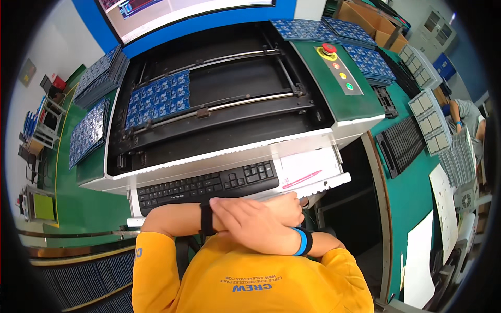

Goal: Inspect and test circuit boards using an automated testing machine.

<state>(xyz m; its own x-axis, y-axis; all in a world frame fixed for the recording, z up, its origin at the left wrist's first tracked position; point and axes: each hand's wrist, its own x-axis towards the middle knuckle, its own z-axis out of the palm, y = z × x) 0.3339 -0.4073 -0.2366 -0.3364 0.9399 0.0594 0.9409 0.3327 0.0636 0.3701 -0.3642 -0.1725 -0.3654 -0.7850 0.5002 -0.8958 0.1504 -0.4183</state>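
Note:
My forearms cross in front of my yellow shirt, just short of the keyboard tray. My left hand (288, 208) reaches to the right, its fingers curled in with nothing visible in them. Across my left wrist, beside a black band (207, 219), my right hand (250, 225) lies flat with fingers stretched out. A blue and black wristband (303, 242) circles my right wrist. Beyond my hands are a black keyboard (209, 186) and a pink pen (302, 179) on white paper. In the machine (245, 128), a blue circuit board panel (159, 99) sits between the rails.
Stacked blue panels (102, 75) stand left of the machine; more (305, 30) lie behind right. A red emergency button (329, 48) tops the green control panel. A monitor (182, 13) hangs ahead. On the right bench are black trays (401, 146); another person (467, 117) is beyond.

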